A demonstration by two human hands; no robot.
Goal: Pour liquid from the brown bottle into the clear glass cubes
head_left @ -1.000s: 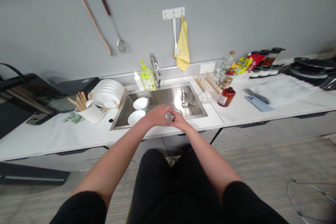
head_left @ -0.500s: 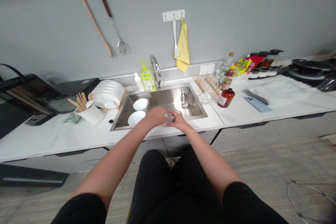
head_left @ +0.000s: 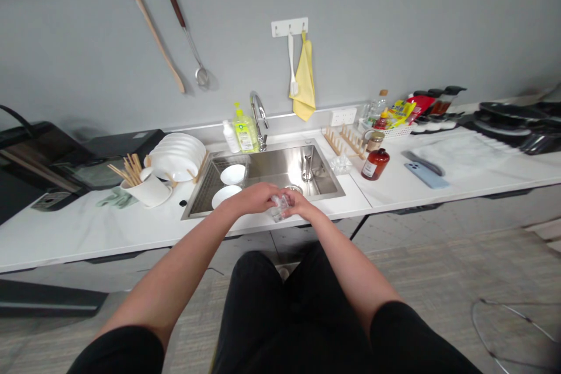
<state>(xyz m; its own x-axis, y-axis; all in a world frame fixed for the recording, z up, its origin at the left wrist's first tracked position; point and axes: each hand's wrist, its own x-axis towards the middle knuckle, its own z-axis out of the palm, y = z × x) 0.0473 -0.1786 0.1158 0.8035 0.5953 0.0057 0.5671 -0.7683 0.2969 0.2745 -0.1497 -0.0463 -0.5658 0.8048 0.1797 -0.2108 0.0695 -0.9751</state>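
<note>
Your left hand point(head_left: 258, 197) and right hand point(head_left: 300, 204), fingers curled part-closed about one small clear cup point(head_left: 279, 209), held between them at the front edge of the sink point(head_left: 276, 160). Two white bowls point(head_left: 233, 174) in the sink's left part; behind, on your desk point(head_left: 105, 228), one yellow-green pump bottle point(head_left: 246, 137) beside a chrome faucet point(head_left: 263, 144); beyond, one yellow cloth point(head_left: 304, 82), hanging on the wall.

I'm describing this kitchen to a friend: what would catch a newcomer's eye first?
First, the bright yellow cloth hanging on the grey wall above the rectangular steel sink. Then the bare left hand and bare right hand, holding a small clear object near the sink's front edge.
</note>
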